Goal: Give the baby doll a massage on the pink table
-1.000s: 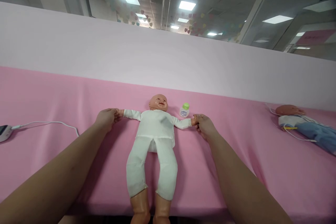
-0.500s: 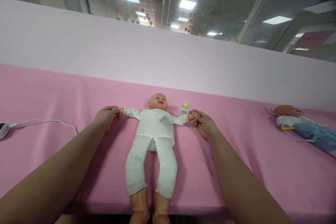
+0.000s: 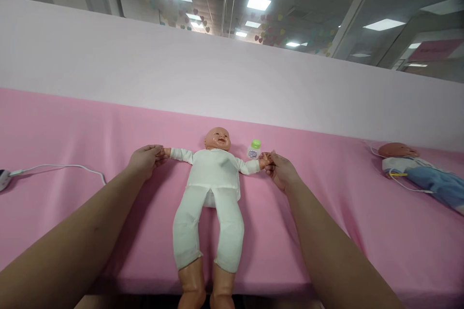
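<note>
A baby doll [image 3: 213, 174] in a white long-sleeved top and white trousers lies on its back on a pink-covered table [image 3: 137, 231]. Both its arms are stretched out sideways. My left hand [image 3: 147, 160] is closed on the doll's hand at the left of the view. At the other side, my right hand [image 3: 281, 170] pinches the doll's other hand between thumb and fingers. A small clear bottle with a green cap [image 3: 254, 148] stands just behind the doll's arm, close to my right hand. The doll's bare feet reach past the table's front edge.
A second doll [image 3: 427, 174] in blue and white clothes lies at the far right, with a thin white tube around it. At the left, a white cable [image 3: 65, 166] runs from a power strip [image 3: 4, 179]. Behind the table rises a pale wall [image 3: 217, 77] with glass above.
Both hands keep hold of the doll's hands, and its arms stay spread. Only a very slight shift of the whole view shows.
</note>
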Demonstrator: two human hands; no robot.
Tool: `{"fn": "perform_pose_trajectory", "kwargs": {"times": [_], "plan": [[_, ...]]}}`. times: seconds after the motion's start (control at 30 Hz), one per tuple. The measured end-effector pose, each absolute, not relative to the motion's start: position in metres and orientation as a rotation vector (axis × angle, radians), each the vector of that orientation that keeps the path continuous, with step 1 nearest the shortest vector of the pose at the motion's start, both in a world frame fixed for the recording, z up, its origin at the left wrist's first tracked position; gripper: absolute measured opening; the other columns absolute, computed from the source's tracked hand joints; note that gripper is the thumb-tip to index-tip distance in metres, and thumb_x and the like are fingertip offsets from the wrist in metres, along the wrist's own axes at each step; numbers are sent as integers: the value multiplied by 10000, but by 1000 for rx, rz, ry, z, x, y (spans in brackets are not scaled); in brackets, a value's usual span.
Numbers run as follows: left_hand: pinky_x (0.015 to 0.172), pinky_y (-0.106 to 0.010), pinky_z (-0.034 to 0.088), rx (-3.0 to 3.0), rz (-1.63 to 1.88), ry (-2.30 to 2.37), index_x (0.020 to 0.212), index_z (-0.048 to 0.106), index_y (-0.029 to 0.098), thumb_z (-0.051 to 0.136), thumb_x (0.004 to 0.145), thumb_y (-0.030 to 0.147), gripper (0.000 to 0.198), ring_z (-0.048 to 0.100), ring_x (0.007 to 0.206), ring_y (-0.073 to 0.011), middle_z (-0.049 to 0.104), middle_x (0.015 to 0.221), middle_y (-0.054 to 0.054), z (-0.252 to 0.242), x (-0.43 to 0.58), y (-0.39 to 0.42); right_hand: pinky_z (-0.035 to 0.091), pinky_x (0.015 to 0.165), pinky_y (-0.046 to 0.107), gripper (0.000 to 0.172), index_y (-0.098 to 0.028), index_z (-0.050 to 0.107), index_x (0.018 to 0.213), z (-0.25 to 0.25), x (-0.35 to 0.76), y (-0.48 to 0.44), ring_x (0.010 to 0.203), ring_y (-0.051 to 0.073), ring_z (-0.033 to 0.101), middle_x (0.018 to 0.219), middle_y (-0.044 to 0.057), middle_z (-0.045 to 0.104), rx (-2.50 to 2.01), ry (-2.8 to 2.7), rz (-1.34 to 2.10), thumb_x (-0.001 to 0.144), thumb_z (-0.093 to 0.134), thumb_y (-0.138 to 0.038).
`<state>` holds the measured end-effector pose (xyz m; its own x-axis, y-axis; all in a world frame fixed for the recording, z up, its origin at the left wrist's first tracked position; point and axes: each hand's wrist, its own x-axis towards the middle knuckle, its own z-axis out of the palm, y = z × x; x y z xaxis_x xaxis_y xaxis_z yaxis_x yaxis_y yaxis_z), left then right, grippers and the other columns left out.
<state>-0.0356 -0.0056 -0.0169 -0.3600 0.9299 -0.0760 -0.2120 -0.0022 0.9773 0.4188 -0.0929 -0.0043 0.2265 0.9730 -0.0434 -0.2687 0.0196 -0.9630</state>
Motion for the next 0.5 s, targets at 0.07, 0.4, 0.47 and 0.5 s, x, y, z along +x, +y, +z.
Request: {"fn": "perform_pose_trajectory", "kwargs": {"times": [0.07,0.4,0.47,0.5], "plan": [[696,-326,668,804,1541,1336,901,718,124,720,784,117,118,727,654,-185,734,801,-100,-16,-35,-5,552,539,228,324,-173,774,965,-5,419,-91,566,111,566,809,55,724,-1132,-801,1163,978,665,-478],[758,-321,646,709,1494,1397,933,675,130,557,847,17,185,725,643,-168,724,769,-78,-5,-28,-8,648,732,276,151,-202,742,1004,-6,423,-94,795,166,706,917,61,746,-1051,-834,1206,859,785,-209],[758,-313,644,720,1489,1388,932,675,131,582,833,12,180,728,655,-168,726,779,-79,-5,-28,-9,638,722,258,235,-215,738,1004,-8,424,-94,796,153,699,946,47,745,-1036,-854,1208,796,848,-201],[754,-308,644,731,1488,1379,931,675,131,603,823,10,178,731,666,-168,728,790,-81,-6,-28,-9,630,711,246,268,-217,738,1004,-8,425,-94,785,142,691,949,41,743,-1034,-861,1210,771,869,-196]]}}
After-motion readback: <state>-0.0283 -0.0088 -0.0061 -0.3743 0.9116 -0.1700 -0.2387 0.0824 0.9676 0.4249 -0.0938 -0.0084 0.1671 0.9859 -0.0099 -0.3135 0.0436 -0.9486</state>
